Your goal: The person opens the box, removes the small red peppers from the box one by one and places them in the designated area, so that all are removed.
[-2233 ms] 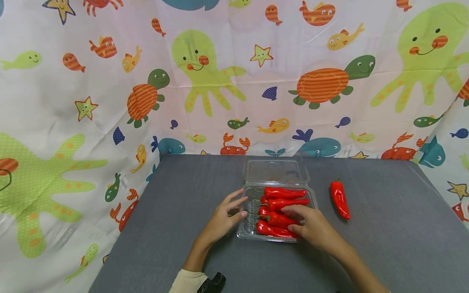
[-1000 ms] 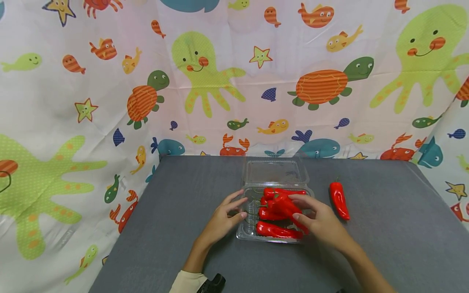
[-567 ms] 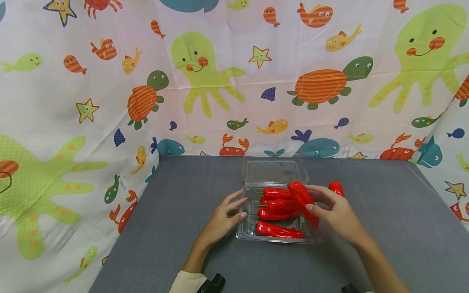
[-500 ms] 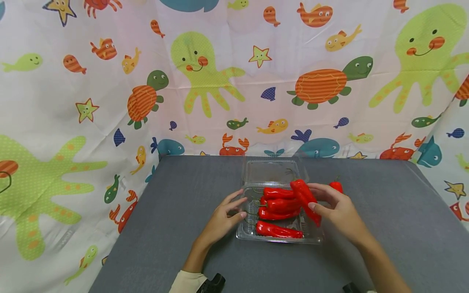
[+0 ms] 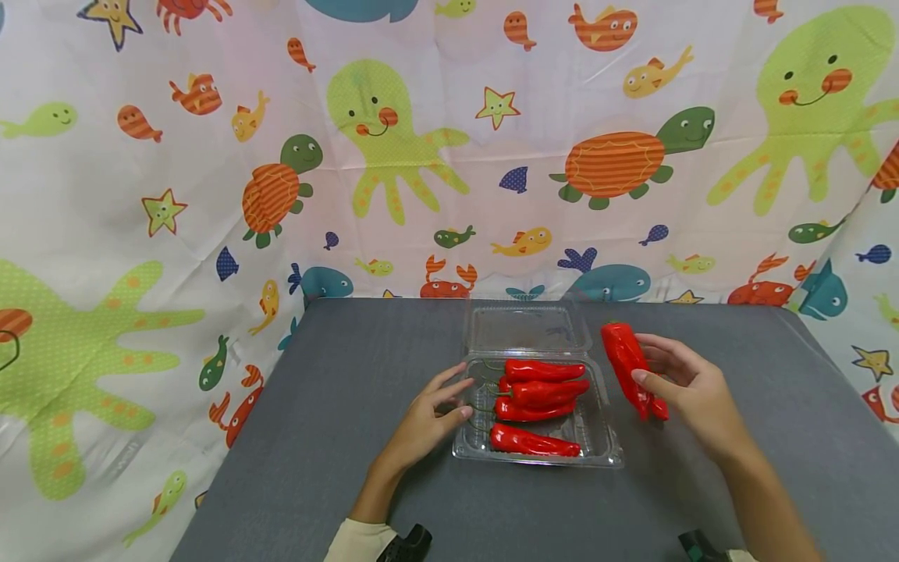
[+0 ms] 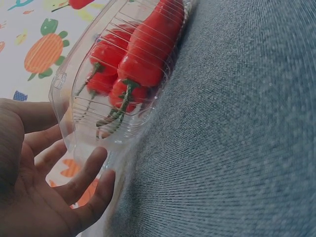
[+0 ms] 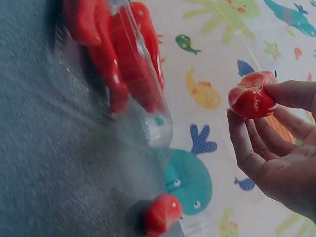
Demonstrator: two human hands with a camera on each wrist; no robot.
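A clear plastic container (image 5: 602, 453), lid (image 5: 528, 328) folded back, holds several red chili peppers (image 5: 535, 442) with green stems toward the left. My left hand (image 5: 424, 414) lies at its left side, fingers loosely bent; in the left wrist view the fingertips (image 6: 96, 160) are by the container's wall, contact hard to tell. To the right of the container, my right hand (image 5: 702, 390) pinches a red chili pepper (image 5: 621, 363) between thumb and fingers, raised above the table. Another chili pepper (image 7: 162, 216) lies on the table, mostly hidden behind it in the head view.
A grey cloth (image 5: 337, 375) covers the table. Behind and at the sides hangs a white curtain (image 5: 435, 234) with printed sea animals. Dark wrist devices (image 5: 406, 543) show on both forearms at the bottom of the head view.
My right hand has taken a chili pepper out of the container and carried it to the right, over the one on the table. The left hand has stayed in place.
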